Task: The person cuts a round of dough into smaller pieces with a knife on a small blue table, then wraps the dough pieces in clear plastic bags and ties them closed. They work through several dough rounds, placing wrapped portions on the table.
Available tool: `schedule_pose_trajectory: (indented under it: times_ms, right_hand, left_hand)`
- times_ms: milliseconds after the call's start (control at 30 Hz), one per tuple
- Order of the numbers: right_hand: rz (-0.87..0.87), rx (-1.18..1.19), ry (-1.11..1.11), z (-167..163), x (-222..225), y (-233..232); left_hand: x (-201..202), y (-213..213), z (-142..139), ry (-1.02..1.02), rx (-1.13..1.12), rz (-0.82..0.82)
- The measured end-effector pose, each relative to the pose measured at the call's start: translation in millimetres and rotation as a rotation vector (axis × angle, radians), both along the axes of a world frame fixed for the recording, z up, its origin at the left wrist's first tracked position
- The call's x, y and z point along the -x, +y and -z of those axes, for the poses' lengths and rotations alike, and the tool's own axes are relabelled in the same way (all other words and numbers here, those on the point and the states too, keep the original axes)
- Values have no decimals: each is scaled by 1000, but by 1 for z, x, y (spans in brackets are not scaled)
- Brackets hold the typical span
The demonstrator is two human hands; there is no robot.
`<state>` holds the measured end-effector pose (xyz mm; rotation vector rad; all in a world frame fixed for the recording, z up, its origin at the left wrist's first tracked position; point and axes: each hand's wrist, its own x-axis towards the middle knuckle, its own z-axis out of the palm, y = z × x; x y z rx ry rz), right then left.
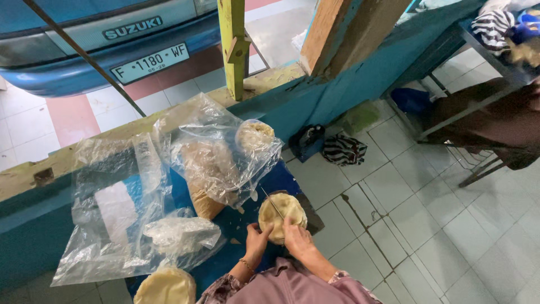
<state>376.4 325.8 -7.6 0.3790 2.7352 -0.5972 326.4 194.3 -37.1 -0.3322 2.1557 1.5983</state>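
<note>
My left hand [257,241] grips the near left edge of a round pale flat disc of dough or cracker [284,211] over a blue surface [247,225]. My right hand [297,239] holds a thin knife [272,204] whose blade lies across the top of the disc. Both hands touch the disc from the near side.
Clear plastic bags [225,152] hold more pale discs and a brown stack. Crumpled empty bags [118,208] lie to the left. Another pale disc [166,286] sits near the bottom edge. Beyond the low blue wall [315,95] stands a blue car [101,39]. Tiled floor spreads right, with a bench [478,107].
</note>
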Motion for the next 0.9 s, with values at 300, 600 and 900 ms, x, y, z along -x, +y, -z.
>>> schedule_pose_trajectory:
  times_ms: [300, 600, 900]
  right_hand:
    - [54, 0, 19, -12, 40, 4]
    - [27, -69, 248, -17, 57, 4]
    - [15, -61, -126, -27, 29, 12]
  left_hand:
    - [38, 28, -3, -110, -229, -171]
    - [75, 18, -25, 906, 510, 814]
    - [107, 24, -33, 560, 613, 1093]
